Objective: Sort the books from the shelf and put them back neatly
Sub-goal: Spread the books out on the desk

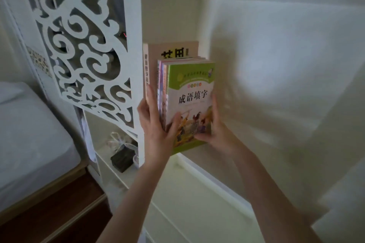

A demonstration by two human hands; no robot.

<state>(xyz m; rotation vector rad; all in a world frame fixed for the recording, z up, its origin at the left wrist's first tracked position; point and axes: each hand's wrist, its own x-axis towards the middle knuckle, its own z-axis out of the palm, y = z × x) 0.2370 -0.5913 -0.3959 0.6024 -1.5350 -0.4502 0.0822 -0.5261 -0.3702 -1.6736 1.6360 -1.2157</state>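
Item: small stack of thin paperbacks (177, 92), green-covered title outermost.

Grip: I have my left hand (156, 126) wrapped over the spine edges low down, thumb (174, 122) laid across the green cover (190, 96), the other fingers behind toward the tall book. My right hand (212, 130) clamps the opposite lower edge, fingers (214, 104) running up the fore-edge side. Both hands are closed on the stack, squeezing it between them.

Location: upright in the white shelf niche (276, 65), hard against its left wall, just right of the tall beige book (171, 50) that stands there. The bottom corner overhangs the niche's front lip (197, 163); whether it rests on the floor of the niche I cannot tell.

Handling, my estimate: light; glossy covers, so inner volumes may slide; soft bindings bow if pinched mid-page. Best held low, near spines, pressed flat.

Beyond: carved fretwork panel (85, 49) left of the niche; bed (29, 134) further left.
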